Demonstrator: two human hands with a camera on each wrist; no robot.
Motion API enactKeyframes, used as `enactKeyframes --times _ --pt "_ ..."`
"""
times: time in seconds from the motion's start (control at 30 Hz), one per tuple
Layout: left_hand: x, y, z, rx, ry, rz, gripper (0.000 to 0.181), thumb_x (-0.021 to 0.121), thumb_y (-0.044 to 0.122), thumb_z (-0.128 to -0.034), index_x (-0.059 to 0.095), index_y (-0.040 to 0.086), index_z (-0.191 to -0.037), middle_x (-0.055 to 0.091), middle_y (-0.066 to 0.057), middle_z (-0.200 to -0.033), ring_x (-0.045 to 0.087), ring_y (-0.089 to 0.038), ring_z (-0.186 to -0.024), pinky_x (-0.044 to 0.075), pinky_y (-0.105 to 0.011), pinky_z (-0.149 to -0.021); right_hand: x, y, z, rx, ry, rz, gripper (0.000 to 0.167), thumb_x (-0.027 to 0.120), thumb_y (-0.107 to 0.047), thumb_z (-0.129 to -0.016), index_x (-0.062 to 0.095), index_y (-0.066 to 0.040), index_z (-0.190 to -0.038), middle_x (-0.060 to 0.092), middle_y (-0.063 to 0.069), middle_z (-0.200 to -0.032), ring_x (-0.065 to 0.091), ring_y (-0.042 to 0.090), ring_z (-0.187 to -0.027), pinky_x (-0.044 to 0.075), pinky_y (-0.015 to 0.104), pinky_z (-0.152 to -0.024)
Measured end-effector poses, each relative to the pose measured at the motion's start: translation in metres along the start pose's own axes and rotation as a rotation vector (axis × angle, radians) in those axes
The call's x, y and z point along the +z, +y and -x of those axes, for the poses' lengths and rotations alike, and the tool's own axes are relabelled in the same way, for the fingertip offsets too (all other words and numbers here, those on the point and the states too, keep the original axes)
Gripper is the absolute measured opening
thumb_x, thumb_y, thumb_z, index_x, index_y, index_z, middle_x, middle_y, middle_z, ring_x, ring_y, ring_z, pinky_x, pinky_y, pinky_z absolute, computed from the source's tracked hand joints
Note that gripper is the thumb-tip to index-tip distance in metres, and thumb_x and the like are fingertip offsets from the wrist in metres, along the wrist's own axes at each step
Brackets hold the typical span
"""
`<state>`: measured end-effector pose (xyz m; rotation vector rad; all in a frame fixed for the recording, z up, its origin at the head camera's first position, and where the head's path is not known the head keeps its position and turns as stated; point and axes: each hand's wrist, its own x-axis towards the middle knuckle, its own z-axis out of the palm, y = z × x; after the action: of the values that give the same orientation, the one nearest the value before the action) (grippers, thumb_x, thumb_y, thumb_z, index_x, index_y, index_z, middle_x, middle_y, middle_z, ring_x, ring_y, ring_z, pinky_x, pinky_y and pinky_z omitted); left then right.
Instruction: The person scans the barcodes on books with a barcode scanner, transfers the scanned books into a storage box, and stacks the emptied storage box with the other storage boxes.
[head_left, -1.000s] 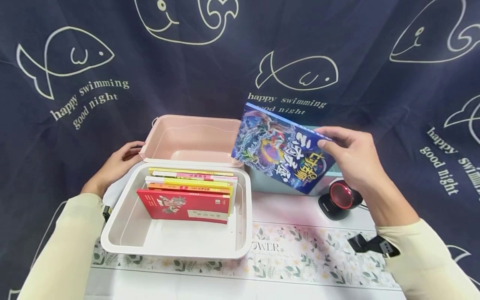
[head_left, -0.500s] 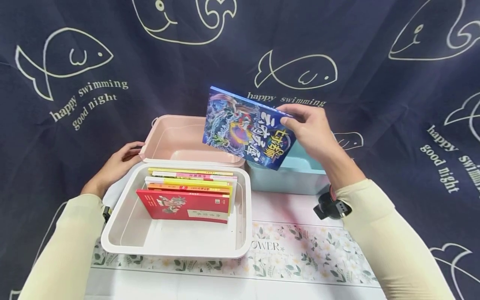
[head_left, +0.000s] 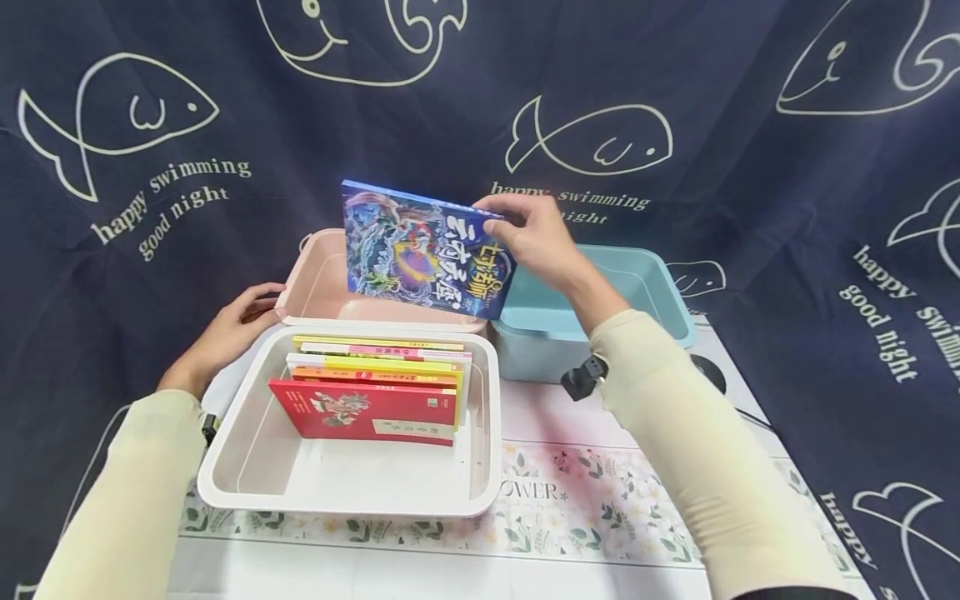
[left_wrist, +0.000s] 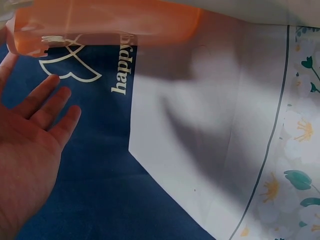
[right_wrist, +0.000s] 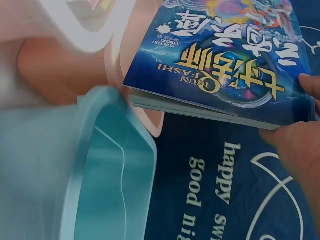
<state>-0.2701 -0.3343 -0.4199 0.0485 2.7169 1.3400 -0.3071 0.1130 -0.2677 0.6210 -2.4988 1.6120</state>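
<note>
Blue book point(head_left: 431, 254): in the air, upright with its cover towards the head camera, in line with the pink bin point(head_left: 317, 283); whether directly above it or in front of it, I cannot tell.
Page edges point(right_wrist: 200, 110): slightly parted in the right wrist view, while the head view shows the cover and the long top edge.
Right hand point(head_left: 528, 237): grip clamped on the book near its upper right corner, thumb on the cover, fingers behind; the right wrist view cuts the hand off at the frame's border.
Left hand point(head_left: 232, 333): grip apart, fingertips at the left end of the pink bin's rim. The head view gives the back of the hand; the left wrist view gives the palm, with three fingers extended and spread.
White bin point(head_left: 352, 504): in front of the pink one, holding a row of thin books point(head_left: 375, 362), the red book point(head_left: 367, 412) nearest the person and tilted. The right wrist view catches only a corner of it.
Teal bin point(head_left: 525, 354): just beside the pink one; the right wrist view looks closely at its rim and inner wall.
Black object point(head_left: 708, 375): seen only from the head, mostly hidden behind the right sleeve point(head_left: 697, 450).
Counter point(head_left: 555, 408): floral strip in front; the left wrist view adds an angled edge against the dark cloth point(head_left: 420, 125).
</note>
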Motion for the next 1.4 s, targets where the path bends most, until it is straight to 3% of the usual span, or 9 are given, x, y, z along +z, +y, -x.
enactKeyframes --times 0.33,0.57,0.83,1.1,1.23,1.4 --pt "0.0 -0.003 -0.003 0.015 -0.001 0.009 0.072 0.055 0.05 -0.1044 0.025 0.022 -0.163 0.034 -0.029 -0.163 0.035 -0.053 -0.148 0.032 -0.074 -0.113 0.038 0.004 -0.019 -0.003 -0.027 -0.093 0.023 0.06 0.001 -0.1 0.074 -0.005 -0.117 0.076 0.015 -0.111 0.072 0.021 -0.095 0.057 0.033 -0.092" --pt "0.0 -0.002 -0.004 -0.014 -0.01 0.014 0.072 0.055 0.051 -0.1039 0.024 0.024 -0.163 0.033 -0.028 -0.164 0.035 -0.051 -0.148 0.032 -0.073 -0.113 0.057 0.013 -0.019 0.044 -0.042 -0.09 0.022 0.06 -0.002 -0.101 0.075 -0.009 -0.116 0.075 0.011 -0.111 0.069 0.02 -0.096 0.055 0.031 -0.093" --pt "0.001 -0.003 -0.006 -0.001 -0.009 0.022 0.069 0.053 0.044 -0.1064 0.023 0.022 -0.164 0.031 -0.03 -0.164 0.031 -0.053 -0.149 0.028 -0.076 -0.114 0.078 0.029 -0.015 0.1 -0.053 -0.105 0.022 0.062 -0.004 -0.101 0.075 -0.011 -0.116 0.075 0.009 -0.112 0.069 0.017 -0.095 0.054 0.029 -0.091" --pt "0.001 -0.004 -0.004 -0.016 -0.014 0.023 0.069 0.052 0.046 -0.1066 0.022 0.021 -0.164 0.029 -0.03 -0.165 0.03 -0.053 -0.15 0.028 -0.075 -0.114 0.099 0.041 -0.011 0.144 -0.104 -0.13 0.024 0.06 -0.001 -0.1 0.076 -0.009 -0.117 0.076 0.012 -0.114 0.071 0.02 -0.096 0.059 0.032 -0.089" --pt "0.001 -0.004 -0.004 -0.006 -0.009 0.022 0.069 0.052 0.046 -0.1065 0.023 0.02 -0.164 0.029 -0.03 -0.164 0.03 -0.054 -0.149 0.028 -0.075 -0.114 0.106 0.044 -0.008 0.174 -0.156 -0.114 0.024 0.06 -0.004 -0.101 0.075 -0.011 -0.118 0.075 0.01 -0.115 0.07 0.019 -0.097 0.058 0.03 -0.088" --pt "0.002 -0.003 -0.003 -0.012 -0.01 0.035 0.07 0.052 0.047 -0.1063 0.022 0.021 -0.164 0.029 -0.03 -0.165 0.031 -0.054 -0.149 0.03 -0.074 -0.114 0.112 0.048 -0.002 0.181 -0.207 -0.02 0.025 0.062 -0.007 -0.1 0.076 -0.015 -0.118 0.074 0.004 -0.119 0.066 0.017 -0.097 0.052 0.028 -0.086"
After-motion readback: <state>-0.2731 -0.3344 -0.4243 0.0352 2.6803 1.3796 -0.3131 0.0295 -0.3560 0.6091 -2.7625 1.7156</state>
